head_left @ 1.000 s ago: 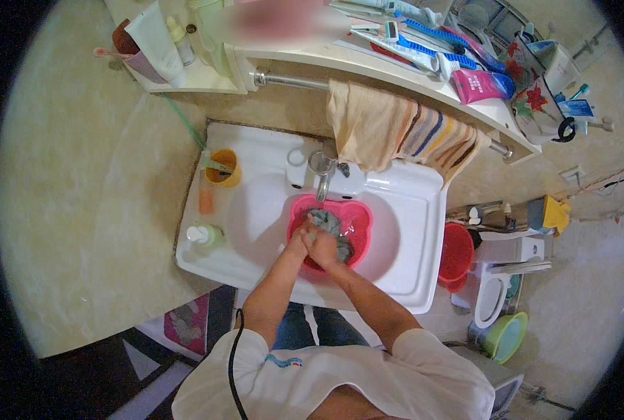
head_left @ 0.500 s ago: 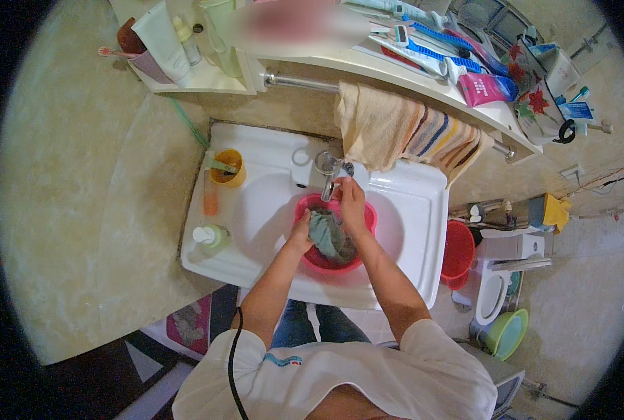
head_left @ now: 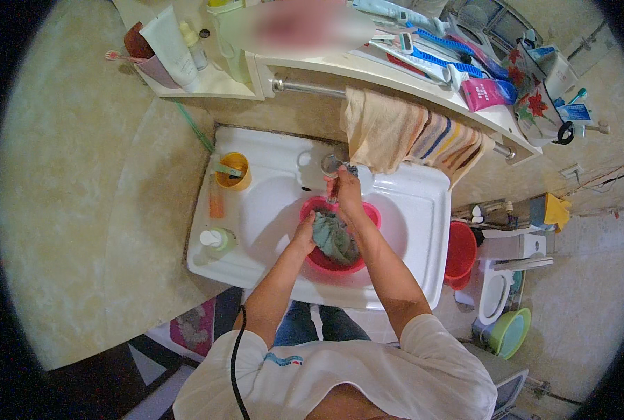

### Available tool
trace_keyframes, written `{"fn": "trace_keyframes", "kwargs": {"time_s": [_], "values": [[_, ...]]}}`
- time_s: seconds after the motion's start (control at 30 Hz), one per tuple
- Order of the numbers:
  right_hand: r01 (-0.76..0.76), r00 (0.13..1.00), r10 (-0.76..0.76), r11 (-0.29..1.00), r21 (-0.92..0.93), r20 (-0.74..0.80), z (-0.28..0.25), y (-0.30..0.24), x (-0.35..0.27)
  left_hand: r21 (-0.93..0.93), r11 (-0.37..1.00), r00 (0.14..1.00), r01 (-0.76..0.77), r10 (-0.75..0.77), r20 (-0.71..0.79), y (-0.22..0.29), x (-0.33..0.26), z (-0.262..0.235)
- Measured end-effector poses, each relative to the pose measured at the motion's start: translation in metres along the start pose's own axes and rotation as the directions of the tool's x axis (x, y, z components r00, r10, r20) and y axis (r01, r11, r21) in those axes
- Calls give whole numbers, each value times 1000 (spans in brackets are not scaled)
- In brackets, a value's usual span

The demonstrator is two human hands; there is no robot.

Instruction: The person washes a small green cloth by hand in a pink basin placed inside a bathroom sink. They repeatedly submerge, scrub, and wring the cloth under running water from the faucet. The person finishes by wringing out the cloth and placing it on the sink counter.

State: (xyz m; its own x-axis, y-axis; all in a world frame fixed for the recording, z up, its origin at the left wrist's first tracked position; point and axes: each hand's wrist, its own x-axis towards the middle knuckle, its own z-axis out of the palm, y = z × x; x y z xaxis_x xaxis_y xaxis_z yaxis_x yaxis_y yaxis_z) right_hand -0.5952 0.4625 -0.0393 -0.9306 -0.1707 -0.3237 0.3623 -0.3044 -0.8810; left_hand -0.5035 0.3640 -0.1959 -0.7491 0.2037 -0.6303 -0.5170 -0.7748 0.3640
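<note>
While right fingers (head_left: 344,178) curl around the tap (head_left: 330,164), left fingers (head_left: 308,224) pinch the cloth (head_left: 335,241) to their right.

white lettering stands in short rows on the pink tube (head_left: 489,93), too small to copy surely. the white shirt (head_left: 340,365) bears a small wavy blue mark (head_left: 282,359) touched with red. pale print on the blue-and-white packet (head_left: 574,112) is too blurred to read.
</note>
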Motion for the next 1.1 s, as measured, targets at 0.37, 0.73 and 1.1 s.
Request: {"fn": "trace_keyframes", "kwargs": {"time_s": [0.37, 0.73, 1.1], "values": [[-14, 1000, 14, 996, 85, 5, -6, -6, 4, -23, 999, 996, 23, -21, 85, -3, 16, -11], [144, 934, -197, 971, -189, -297, -72, 62, 4, -30, 999, 988, 11, -6, 153, 15, 7, 5], [-84, 980, 37, 968, -235, -196, -117, 128, -20, 139, 967, 974, -212, 197, 110, 28, 8, -6]]}}
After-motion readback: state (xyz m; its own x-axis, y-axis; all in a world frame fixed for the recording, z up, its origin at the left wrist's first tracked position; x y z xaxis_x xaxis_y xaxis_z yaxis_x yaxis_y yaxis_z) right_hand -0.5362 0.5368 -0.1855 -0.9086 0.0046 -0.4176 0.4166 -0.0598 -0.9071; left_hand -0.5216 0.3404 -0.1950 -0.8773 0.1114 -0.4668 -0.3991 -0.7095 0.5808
